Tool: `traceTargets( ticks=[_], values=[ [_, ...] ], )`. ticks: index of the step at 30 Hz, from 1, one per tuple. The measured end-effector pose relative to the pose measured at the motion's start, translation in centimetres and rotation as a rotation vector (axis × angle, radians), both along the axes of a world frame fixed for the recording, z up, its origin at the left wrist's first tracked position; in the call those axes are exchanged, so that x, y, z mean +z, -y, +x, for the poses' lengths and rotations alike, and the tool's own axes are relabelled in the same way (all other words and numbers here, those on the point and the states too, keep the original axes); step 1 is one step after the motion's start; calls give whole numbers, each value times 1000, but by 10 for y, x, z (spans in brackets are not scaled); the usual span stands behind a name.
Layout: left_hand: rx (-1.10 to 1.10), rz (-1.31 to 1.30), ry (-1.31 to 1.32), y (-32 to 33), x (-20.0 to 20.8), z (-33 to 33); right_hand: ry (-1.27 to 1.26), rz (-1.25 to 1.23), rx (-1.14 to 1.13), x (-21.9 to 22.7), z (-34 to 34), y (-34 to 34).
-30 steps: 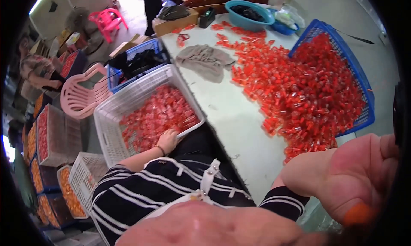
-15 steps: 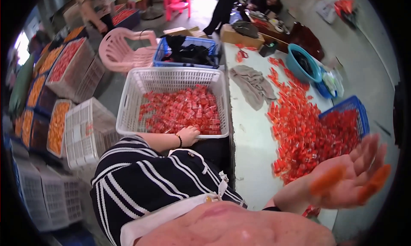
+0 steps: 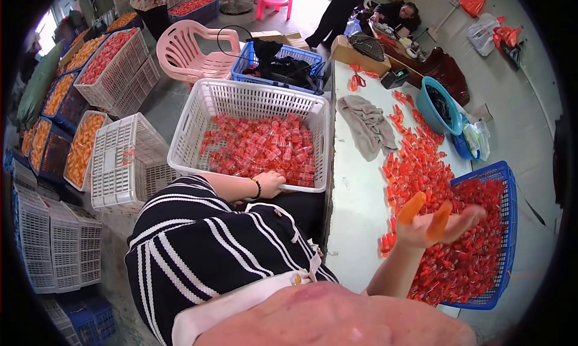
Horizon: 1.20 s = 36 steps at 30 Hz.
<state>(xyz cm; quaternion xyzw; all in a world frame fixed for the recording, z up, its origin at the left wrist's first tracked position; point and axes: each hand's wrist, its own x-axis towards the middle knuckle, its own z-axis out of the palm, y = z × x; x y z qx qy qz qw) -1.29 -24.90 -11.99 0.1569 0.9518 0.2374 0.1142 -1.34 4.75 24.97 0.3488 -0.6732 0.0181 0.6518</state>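
My left hand (image 3: 270, 183), with a dark beaded bracelet at the wrist, is curled over the near rim of a white plastic basket (image 3: 208, 171). Inside that basket lies a heap of small red clear-plastic pieces (image 3: 265, 144). Over the table, my right hand (image 3: 436, 224) is raised with fingers apart and nothing in it. Orange covers sit on two of its digits. Beneath and beyond it, loose red-orange pieces (image 3: 418, 171) spread across the white tabletop (image 3: 355, 225). A blue basket (image 3: 510, 225) full of red pieces is just right of this hand.
A grey cloth (image 3: 368, 126), red-handled scissors (image 3: 359, 79) and a teal basin (image 3: 426, 108) are farther along the table. Behind the white basket stand a blue crate (image 3: 241, 69) and a pink chair (image 3: 180, 48). Stacked crates (image 3: 114, 165) line the left. Other people are at the back.
My right hand has moved left, from beyond the table's right side to over the pieces. My left hand's fingers have drawn back from the pieces onto the basket rim. The view has shifted slightly.
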Motion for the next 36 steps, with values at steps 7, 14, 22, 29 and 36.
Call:
traceTargets(
  ticks=[7, 14, 22, 29, 36],
  values=[
    [117, 8, 313, 1, -4, -16, 905, 232, 95, -142, 10, -10],
    [51, 327, 262, -3, -2, -25, 1199, -497, -171, -257, 75, -83],
    [-356, 513, -363, -121, 84, -39, 1224, -846, -382, -276, 132, -108],
    [-735, 518, -335, -214, 86, -40, 885, -824, -563, -272, 110, -170],
    [-557, 339, -565, -271, 85, -159, 695, -1001, -1324, -257, 152, -279]
  ],
)
